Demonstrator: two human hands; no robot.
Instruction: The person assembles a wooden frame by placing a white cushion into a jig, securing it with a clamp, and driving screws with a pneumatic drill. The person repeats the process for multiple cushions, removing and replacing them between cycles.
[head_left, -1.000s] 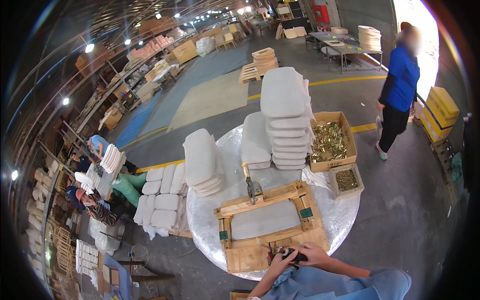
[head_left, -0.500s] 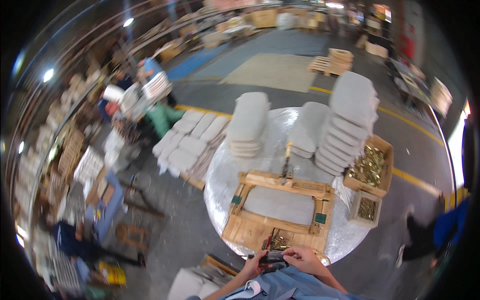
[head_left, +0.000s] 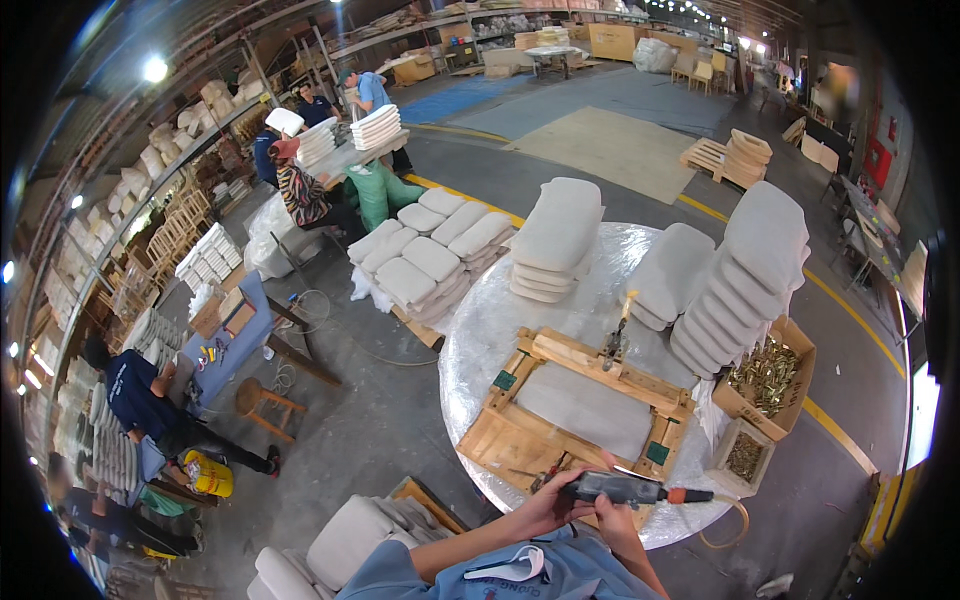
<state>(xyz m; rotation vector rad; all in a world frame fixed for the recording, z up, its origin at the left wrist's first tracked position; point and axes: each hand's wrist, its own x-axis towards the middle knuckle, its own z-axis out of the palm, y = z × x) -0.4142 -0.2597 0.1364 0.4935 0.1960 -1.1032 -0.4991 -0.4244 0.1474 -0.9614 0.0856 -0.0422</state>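
My right hand [head_left: 618, 520] is closed round a dark air tool [head_left: 625, 488], held level just past the near edge of the wrapped round table [head_left: 470, 390]. An orange fitting and a thin yellow hose come off its right end. My left hand [head_left: 545, 508] is closed at the tool's left end, its fingers partly hidden. Beyond my hands lies a wooden frame jig [head_left: 535, 425] with green corner pads. A grey cushioned seat pad [head_left: 590, 405] rests inside it. A toggle clamp [head_left: 615, 345] stands on the jig's far rail.
Stacked seat pads [head_left: 740, 290] stand on the far table side. A carton of brass-coloured hardware [head_left: 770, 380] and a smaller box [head_left: 742, 452] sit at right. More pads [head_left: 350, 535] lie close on my left. Co-workers [head_left: 150, 395] are at the left and far left.
My view has swung, so the table sits farther right. The tool has come up and right in my hands, and its orange fitting and hose now show.
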